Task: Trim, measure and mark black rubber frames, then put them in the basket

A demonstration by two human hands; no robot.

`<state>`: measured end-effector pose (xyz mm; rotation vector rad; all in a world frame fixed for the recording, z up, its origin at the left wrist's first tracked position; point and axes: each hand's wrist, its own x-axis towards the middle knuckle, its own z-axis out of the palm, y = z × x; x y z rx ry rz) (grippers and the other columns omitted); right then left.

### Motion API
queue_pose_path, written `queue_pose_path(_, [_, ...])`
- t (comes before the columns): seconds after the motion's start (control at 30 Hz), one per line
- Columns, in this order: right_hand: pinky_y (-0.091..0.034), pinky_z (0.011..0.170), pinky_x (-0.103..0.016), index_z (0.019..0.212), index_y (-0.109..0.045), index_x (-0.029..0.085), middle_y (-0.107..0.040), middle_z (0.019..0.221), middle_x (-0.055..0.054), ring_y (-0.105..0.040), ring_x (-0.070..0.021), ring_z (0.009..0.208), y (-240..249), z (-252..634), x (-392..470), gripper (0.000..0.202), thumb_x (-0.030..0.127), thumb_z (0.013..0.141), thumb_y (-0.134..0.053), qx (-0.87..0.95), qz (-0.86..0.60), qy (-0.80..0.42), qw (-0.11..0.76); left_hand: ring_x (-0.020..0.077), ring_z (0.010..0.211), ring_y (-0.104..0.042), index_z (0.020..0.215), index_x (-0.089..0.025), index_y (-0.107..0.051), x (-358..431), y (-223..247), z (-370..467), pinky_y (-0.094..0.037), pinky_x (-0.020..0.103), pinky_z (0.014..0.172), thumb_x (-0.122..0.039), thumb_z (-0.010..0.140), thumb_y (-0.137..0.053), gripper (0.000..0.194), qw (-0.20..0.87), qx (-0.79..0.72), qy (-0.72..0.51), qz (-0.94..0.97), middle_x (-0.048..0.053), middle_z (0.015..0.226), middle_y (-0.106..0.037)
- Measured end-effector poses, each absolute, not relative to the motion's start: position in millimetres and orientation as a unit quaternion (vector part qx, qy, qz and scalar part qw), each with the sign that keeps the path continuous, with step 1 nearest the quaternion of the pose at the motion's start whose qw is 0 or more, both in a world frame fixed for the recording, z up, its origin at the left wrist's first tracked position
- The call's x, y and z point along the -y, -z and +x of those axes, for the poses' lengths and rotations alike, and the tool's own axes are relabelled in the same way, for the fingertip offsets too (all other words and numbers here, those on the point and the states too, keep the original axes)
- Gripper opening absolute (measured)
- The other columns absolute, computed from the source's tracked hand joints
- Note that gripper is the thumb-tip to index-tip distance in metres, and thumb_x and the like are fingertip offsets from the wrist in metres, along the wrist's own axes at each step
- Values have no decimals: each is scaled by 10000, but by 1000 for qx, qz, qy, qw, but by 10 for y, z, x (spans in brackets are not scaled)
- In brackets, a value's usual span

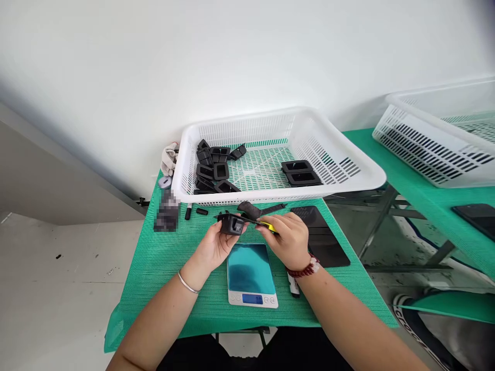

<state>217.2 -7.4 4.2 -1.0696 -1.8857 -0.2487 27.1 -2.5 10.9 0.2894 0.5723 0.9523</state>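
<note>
My left hand (216, 245) grips a black plastic part (231, 224) above the table, just beyond the scale. In my right hand (288, 236) is a tool with a yellow handle (267, 225); its dark, narrow end reaches left to the black part. Below the hands lies a digital scale (252, 273) with a shiny blue-green plate and nothing on it. A white basket (332, 191) behind the hands holds several black parts (221, 171) at its left and a few black frames (303, 178) at its right.
A dark tablet-like slab (328, 247) lies right of the scale, near a marker (294, 286). Black caps or pens (188, 212), a round lid (164, 182) and a cloth glove (169, 158) lie at the left. Another white basket (433, 113) and a phone (477, 217) rest on the right table.
</note>
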Motion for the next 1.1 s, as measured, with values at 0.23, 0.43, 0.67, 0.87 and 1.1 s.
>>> queue_pose_path(0.23, [-365, 598, -282, 830, -623, 172, -702, 688, -17, -616, -122, 594, -30, 2171, 72, 144, 314, 852, -627, 775, -430, 96, 453, 198, 965, -686, 1191, -2, -531, 34, -93, 282, -561, 183, 769, -203, 951, -360, 358, 837, -267, -457, 143, 199, 1048, -693])
queue_pose_path(0.43, [-367, 601, -281, 822, -628, 173, -696, 676, -11, -608, -117, 586, -40, 2164, 77, 151, 322, 851, -625, 779, -430, 84, 449, 210, 1003, -672, 1240, -20, -505, 21, -81, 285, -564, 195, 772, -212, 940, -392, 373, 829, -276, -464, 146, 192, 1064, -691])
queue_pose_path(0.67, [-361, 591, -282, 816, -629, 173, -693, 670, -9, -600, -118, 584, -36, 2148, 76, 155, 324, 851, -625, 770, -444, 82, 452, 235, 1046, -653, 1281, -24, -479, 21, -67, 294, -566, 225, 787, -208, 921, -443, 406, 807, -306, -490, 123, 205, 1096, -679])
queue_pose_path(0.87, [-354, 581, -282, 818, -632, 168, -691, 660, -15, -578, -120, 550, -31, 2140, 74, 134, 297, 852, -623, 749, -473, 100, 453, 231, 1032, -660, 1184, -42, -557, 18, -70, 303, -568, 240, 802, -197, 912, -464, 327, 794, -319, -505, 114, 181, 1045, -701])
queue_pose_path(1.1, [-345, 613, -283, 842, -625, 180, -693, 685, 2, -609, -112, 609, 7, 2136, 89, 131, 311, 847, -630, 789, -441, 94, 418, 213, 986, -679, 1027, -49, -628, 14, -92, 328, -565, 245, 816, -173, 906, -464, 239, 777, -338, -519, 112, 161, 985, -718])
